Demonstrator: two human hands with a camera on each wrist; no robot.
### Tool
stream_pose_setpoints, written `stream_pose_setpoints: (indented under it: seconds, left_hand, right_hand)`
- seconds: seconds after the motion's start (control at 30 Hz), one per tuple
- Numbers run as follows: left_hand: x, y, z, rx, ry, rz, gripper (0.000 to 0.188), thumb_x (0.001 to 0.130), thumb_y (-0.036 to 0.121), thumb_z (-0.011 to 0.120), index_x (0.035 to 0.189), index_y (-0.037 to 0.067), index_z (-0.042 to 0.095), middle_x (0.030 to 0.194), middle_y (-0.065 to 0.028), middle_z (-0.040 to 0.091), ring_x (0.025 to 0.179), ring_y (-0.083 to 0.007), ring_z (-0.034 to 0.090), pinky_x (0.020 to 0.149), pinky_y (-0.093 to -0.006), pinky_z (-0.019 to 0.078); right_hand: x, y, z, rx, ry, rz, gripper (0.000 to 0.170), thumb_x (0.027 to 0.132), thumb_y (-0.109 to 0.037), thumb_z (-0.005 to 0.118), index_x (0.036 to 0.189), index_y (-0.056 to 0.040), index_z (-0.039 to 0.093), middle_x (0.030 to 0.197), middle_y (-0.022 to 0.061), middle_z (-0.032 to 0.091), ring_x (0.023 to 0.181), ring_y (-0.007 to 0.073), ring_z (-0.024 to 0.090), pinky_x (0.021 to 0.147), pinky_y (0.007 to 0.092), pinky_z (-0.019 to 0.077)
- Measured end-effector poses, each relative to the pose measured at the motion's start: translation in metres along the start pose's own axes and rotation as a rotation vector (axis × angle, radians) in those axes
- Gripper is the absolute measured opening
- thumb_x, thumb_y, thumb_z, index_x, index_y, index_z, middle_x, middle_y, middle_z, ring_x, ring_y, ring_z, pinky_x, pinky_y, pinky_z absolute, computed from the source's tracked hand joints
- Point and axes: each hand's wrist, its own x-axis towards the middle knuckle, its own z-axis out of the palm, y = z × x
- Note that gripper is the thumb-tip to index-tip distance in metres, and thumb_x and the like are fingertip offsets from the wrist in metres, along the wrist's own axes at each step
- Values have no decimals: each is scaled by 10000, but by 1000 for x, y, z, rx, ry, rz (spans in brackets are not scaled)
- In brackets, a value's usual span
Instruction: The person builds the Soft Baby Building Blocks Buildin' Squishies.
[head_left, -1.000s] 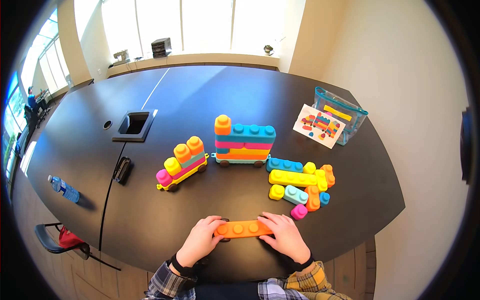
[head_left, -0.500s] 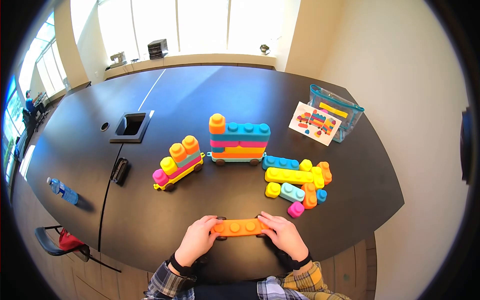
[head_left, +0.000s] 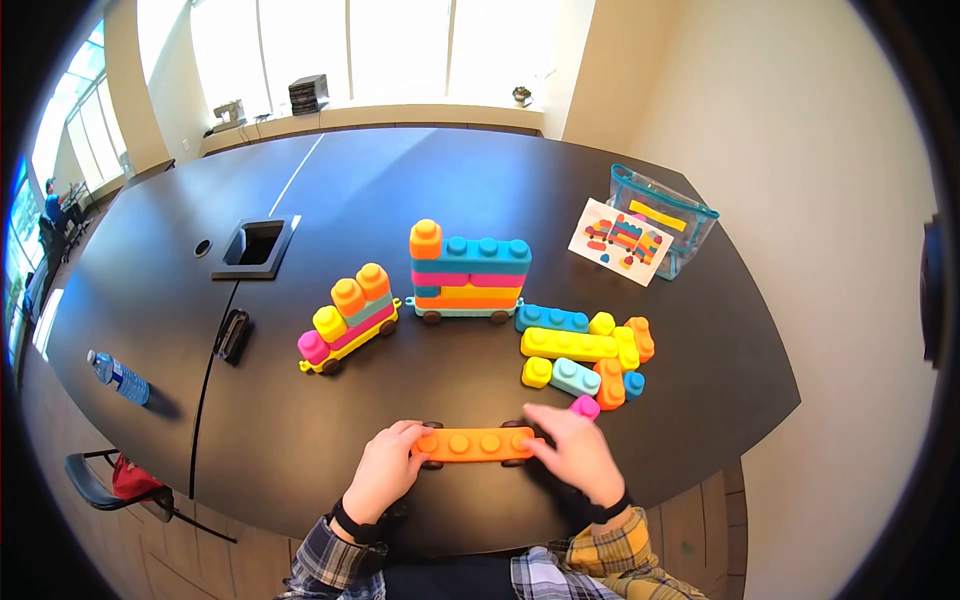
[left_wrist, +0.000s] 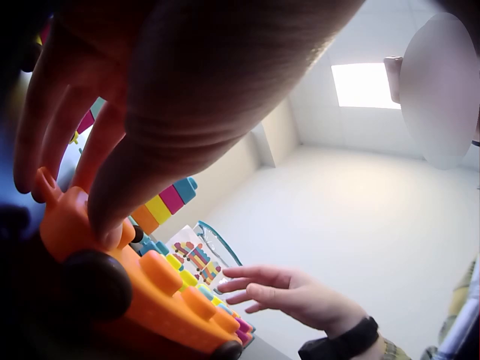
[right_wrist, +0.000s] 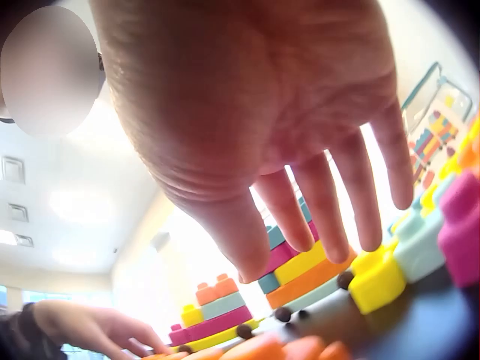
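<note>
An orange wheeled base (head_left: pixel 474 444) with a row of studs lies near the table's front edge. My left hand (head_left: pixel 384 470) grips its left end, thumb and fingers around it in the left wrist view (left_wrist: pixel 112 150). My right hand (head_left: pixel 577 452) is at the right end with fingers spread and straight; the right wrist view shows the hand (right_wrist: pixel 300 150) raised clear of the base (right_wrist: pixel 255 349). Just beyond the right fingers lies a magenta block (head_left: pixel 585 407), beside a loose group with a long yellow block (head_left: pixel 568 344) and a light blue one (head_left: pixel 575 377).
Behind stand a tall block wagon (head_left: pixel 470 280) and a smaller yellow-based one (head_left: pixel 350 325). A picture card (head_left: pixel 620 242) leans on a clear bag (head_left: pixel 676 215) at the back right. To the left are a black case (head_left: pixel 233 336), a table opening (head_left: pixel 254 245) and a bottle (head_left: pixel 118 377).
The right hand has let go of the base's right end and its fingers have spread. The left hand keeps its grip. The whole view has shifted slightly.
</note>
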Motion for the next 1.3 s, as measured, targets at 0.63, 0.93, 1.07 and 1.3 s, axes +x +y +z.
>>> stream_pose_setpoints:
  seconds: [0.63,0.93,1.07,1.3]
  left_hand:
    - [-2,5,0,29,9,-26,336,847,72,802,1169,29,715,1197,-152,734,1079,-370,713,958,-422,586]
    - [-5,2,5,37,37,-26,354,864,76,769,1213,82,713,1163,-113,717,1047,-365,680,921,-452,567]
    - [-5,-1,3,35,12,-12,410,871,111,785,1268,75,688,1210,-127,707,1077,-365,677,940,-444,564]
    - [-3,-2,-19,-202,9,-58,600,950,160,779,1487,45,538,1388,-176,652,1237,-338,659,1024,-418,553]
  right_hand:
    - [144,142,-47,-578,-101,243,290,896,-290,790,1153,-156,770,1079,59,767,1074,271,690,999,534,414]
    - [125,122,-72,-397,195,19,267,869,-187,805,1098,-111,690,1070,59,696,1025,271,682,946,444,423]
    - [89,72,-88,-322,302,-34,329,870,-133,805,1142,-59,634,1118,115,664,1051,358,668,870,443,503]
    - [18,-17,-46,188,176,-66,349,916,-75,763,1200,-4,574,1180,209,611,1060,413,646,886,444,553]
